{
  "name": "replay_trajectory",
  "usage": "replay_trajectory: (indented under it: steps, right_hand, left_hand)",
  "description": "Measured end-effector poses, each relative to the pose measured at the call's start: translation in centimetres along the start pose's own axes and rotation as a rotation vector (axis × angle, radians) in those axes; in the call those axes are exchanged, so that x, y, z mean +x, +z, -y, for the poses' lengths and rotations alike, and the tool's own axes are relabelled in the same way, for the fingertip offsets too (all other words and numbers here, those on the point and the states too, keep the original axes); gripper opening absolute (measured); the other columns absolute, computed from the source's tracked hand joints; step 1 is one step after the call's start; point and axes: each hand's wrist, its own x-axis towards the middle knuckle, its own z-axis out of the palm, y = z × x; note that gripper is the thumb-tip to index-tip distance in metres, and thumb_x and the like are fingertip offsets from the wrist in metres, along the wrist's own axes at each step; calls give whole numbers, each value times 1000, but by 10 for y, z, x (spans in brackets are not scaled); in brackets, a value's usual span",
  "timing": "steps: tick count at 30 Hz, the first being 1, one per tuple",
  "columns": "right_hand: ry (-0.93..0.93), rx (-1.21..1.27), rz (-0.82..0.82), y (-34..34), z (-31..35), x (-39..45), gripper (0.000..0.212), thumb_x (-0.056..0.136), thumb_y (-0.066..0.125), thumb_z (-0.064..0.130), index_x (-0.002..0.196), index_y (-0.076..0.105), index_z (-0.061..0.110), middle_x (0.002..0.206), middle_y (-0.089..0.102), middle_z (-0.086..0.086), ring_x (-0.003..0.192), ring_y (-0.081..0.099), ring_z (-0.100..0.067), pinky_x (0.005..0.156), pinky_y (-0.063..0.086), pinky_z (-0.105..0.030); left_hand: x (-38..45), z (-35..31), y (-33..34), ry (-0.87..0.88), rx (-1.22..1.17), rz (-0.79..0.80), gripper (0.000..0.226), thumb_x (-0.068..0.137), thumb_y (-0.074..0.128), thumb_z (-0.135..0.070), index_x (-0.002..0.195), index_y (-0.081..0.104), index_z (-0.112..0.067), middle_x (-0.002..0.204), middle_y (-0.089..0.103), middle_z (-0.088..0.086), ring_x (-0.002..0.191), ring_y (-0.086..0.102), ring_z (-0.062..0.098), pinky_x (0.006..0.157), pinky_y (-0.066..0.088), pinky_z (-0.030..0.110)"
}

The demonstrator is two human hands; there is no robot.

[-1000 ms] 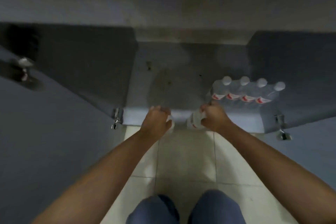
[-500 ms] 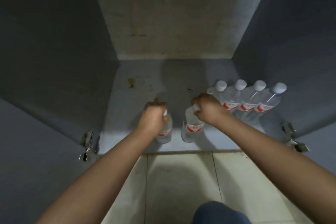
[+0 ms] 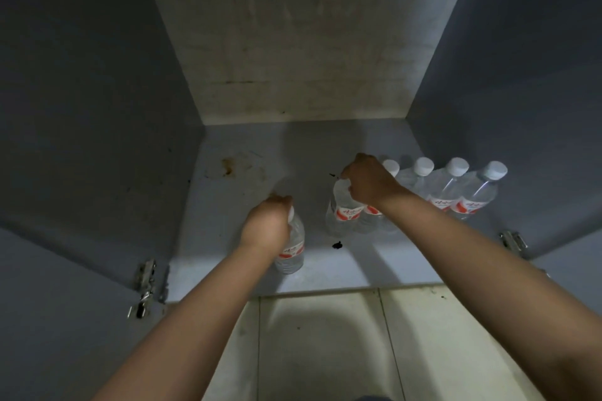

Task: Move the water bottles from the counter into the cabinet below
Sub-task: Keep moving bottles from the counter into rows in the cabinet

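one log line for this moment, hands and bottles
left hand: grips bottle | right hand: grips second bottle | both in cabinet | row of bottles at right

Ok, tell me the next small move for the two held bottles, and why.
Probably let go of the right bottle: it looks seated upright against the row, with the right hand gripping its neck. The left hand holds the left bottle apart, nearer the front edge.
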Motion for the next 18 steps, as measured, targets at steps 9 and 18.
replay_trajectory:
  steps: [9, 18]
  right_hand:
    - [-21, -23, -2, 4, -5, 14, 39, 92, 50, 5, 131, 51, 7, 131, 56, -17, 124, 48, -29, 104, 38, -33]
    - [-21, 45, -69, 23, -12, 8, 46, 97, 42, 7, 141, 30, 4, 143, 42, -19, 129, 43, -30, 107, 33, -33]
  left_hand:
    - [8, -6, -11, 2, 59, 76, 44, 97, 47, -18, 139, 36, -7, 137, 48, 15, 124, 50, 31, 100, 42, 35]
    - [52, -31, -27, 96, 54, 66, 36, 94, 49, -7, 129, 42, 2, 133, 48, 21, 123, 51, 35, 100, 42, 37]
